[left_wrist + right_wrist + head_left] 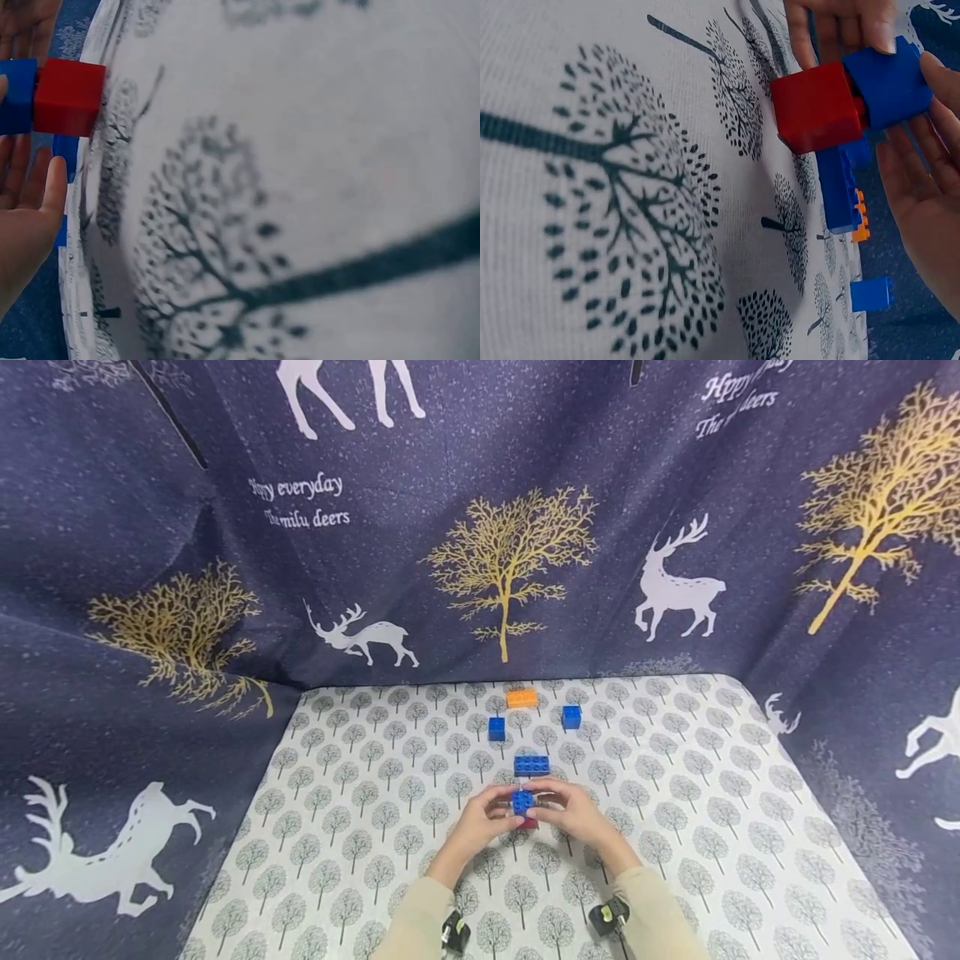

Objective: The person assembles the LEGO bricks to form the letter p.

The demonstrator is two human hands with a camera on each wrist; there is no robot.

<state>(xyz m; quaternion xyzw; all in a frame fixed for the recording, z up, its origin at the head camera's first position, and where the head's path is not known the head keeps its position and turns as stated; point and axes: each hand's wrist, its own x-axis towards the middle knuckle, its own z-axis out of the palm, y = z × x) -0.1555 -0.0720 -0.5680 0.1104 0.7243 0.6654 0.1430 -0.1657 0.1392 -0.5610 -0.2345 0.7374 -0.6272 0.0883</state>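
A blue studded building brick was held between the left hand and the right hand, with a red building brick joined end on beneath it. The fingers of both hands were curled, and the blue brick was pinched from left and right, a thumb on its near side and fingertips reaching round toward its far side. Neither hand was clearly nearer. The red brick projected below the fingertips and was gripped by neither hand. In the right wrist view the blue brick was seen to be tilted slightly against the red one, and a red stud was exposed in the narrow gap; the fit was judged not to be flush. No clear long axis was shown by either held brick. Whether the red brick was touching the patterned tablecloth could not be told. Just beyond the fingers, a long blue brick was laid with its long axis running left to right.
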